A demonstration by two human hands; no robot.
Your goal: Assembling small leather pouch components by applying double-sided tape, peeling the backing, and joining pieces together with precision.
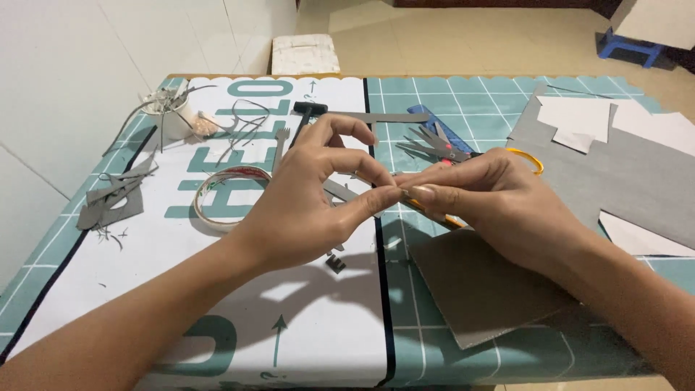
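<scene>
At the far left edge of the table (pixel 239 340), grey card scraps (pixel 108 201) lay near a white cup (pixel 172 119) stuffed with thin grey offcuts, close to the wall. A roll of tape (pixel 226 197) sat flat just right of them, with bare cloth open toward the near edge. The left hand (pixel 304 206) hovered mid-table, thumb and forefinger pinched on a small grey strip (pixel 340 192), the other fingers curled loosely above. The right hand (pixel 492 199) met it fingertip to fingertip, pinching the same spot; what it gripped there was too small to make out. Yellow-handled scissors (pixel 532 161) lay mostly hidden behind it. A grey card sheet (pixel 478 289) lay under the right wrist, overhanging nothing. Larger grey and white sheets (pixel 622 159) ran off the right edge, cut off by the frame.
</scene>
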